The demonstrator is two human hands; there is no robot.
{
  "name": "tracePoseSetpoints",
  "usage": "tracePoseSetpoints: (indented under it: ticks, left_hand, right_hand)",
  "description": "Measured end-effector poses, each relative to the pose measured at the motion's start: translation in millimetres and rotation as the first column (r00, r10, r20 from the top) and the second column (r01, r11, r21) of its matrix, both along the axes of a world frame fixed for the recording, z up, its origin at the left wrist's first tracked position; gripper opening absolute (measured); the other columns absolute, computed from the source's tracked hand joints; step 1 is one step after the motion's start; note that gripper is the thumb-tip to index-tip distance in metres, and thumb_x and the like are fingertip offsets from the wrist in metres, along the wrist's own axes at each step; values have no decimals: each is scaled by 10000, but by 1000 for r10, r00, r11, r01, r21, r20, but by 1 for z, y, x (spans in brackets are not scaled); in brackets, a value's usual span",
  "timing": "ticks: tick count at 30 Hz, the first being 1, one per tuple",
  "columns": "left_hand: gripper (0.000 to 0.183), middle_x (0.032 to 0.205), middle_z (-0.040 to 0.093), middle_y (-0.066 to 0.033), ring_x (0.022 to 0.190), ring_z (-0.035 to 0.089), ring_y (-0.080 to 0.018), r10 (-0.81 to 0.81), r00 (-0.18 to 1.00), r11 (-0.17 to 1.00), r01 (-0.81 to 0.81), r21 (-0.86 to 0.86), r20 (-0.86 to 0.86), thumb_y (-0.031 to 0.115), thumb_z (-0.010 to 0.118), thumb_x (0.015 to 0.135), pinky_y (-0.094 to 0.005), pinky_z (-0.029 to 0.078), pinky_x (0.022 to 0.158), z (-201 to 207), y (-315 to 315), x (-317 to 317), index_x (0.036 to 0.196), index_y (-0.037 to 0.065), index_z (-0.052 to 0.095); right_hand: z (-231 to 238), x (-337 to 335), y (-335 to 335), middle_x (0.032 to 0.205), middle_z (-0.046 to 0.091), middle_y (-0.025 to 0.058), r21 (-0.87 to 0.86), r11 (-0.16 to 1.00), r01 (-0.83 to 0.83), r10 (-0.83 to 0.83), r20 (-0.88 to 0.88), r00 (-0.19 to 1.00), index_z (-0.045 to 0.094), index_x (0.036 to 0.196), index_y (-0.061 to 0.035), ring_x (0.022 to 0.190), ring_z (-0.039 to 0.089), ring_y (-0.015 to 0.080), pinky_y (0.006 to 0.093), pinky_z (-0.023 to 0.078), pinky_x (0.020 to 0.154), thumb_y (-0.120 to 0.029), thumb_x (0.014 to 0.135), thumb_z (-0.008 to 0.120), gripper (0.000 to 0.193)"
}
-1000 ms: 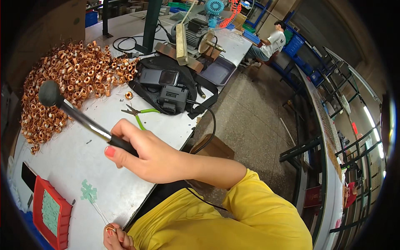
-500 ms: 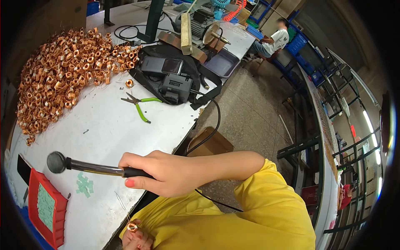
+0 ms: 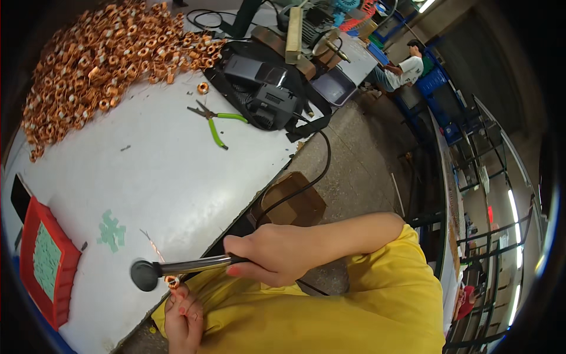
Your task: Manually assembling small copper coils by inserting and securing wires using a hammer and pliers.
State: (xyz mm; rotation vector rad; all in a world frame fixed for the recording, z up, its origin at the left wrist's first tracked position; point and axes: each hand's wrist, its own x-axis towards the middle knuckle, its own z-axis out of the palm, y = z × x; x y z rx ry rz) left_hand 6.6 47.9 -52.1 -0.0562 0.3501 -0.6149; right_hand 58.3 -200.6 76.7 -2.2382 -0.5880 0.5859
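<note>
My right hand (image 3: 283,251) is wrapped round the dark handle of a hammer (image 3: 188,266) with a shiny metal shaft and a rounded dark head. The shaft points left and crosses over the wire leads of a small copper-wound ring coil (image 3: 171,282). Whether hammer and coil touch, I cannot tell. Near the table's front edge, my left hand (image 3: 184,318) pinches that coil between its fingertips, the leads sticking up and away. On the white table (image 3: 177,177) beyond lie some pale green slips (image 3: 111,230).
Far left, a large heap of copper coils (image 3: 118,53); one coil (image 3: 203,88) lies apart, near green-handled pliers (image 3: 215,121). A red bin (image 3: 68,262) holds green slips. A black bag with devices (image 3: 265,94) trails a cable. A cardboard box (image 3: 295,200) is below the edge; a person (image 3: 404,71) sits beyond.
The hammer in my right hand has moved right and down, toward the coil. My left hand has come up a little with the coil. The whole view has shifted.
</note>
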Motion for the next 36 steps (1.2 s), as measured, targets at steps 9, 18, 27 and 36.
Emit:
tracePoseSetpoints:
  ticks: [9,18,27,36]
  left_hand:
    - [67,780,514,-35,585,390,-77,-36,995,965,60,257,-96,43,508,914,-206,343,548,14,-6,-3,946,6,553]
    - [73,945,555,-72,639,404,-70,-21,991,977,48,207,-133,22,493,908,-196,325,585,23,-16,8,932,29,561]
    - [116,871,559,-70,646,414,-80,-17,998,981,28,193,-60,103,533,922,-200,341,596,19,-18,9,943,-9,557]
    - [219,872,571,-78,649,412,-82,42,999,993,-43,113,10,181,545,933,-202,355,595,10,-21,6,964,-36,556]
  right_hand:
    - [-7,-12,-14,569,542,129,-124,991,54,-53,11,999,483,834,-19,438,492,326,374,409,432,-155,845,544,149]
    - [-17,-8,-10,599,543,67,-237,971,-26,38,47,998,510,840,-23,433,451,258,286,395,461,-90,789,491,86]
    - [-28,-7,-13,636,542,103,-305,951,-58,129,215,968,522,818,-14,458,453,278,302,402,485,-102,796,490,96]
    - [-28,1,-7,622,522,104,-469,878,-97,334,456,825,533,838,-2,448,442,284,315,384,473,-108,804,475,125]
